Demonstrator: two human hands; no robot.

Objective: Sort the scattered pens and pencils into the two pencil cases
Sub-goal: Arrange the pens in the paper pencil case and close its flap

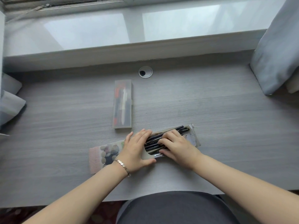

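A closed translucent pencil case (123, 104) stands lengthwise at the desk's middle, with red, white and dark pens inside. Nearer me lies a second clear case (193, 137), open and tilted, filled with several dark pencils (154, 139). Its printed lid (103, 155), showing stones on pink, lies flat to the left. My left hand (137, 151) grips the case's left end, thumb under its near edge and fingers over the pencils. My right hand (176, 146) lies flat on the pencils, fingertips pressing them down into the case.
A round cable grommet (145, 71) sits in the grey wooden desk (226, 118) behind the closed case. A window sill (129, 34) runs along the back. Grey curtains (278, 50) hang at the far right and the left edge.
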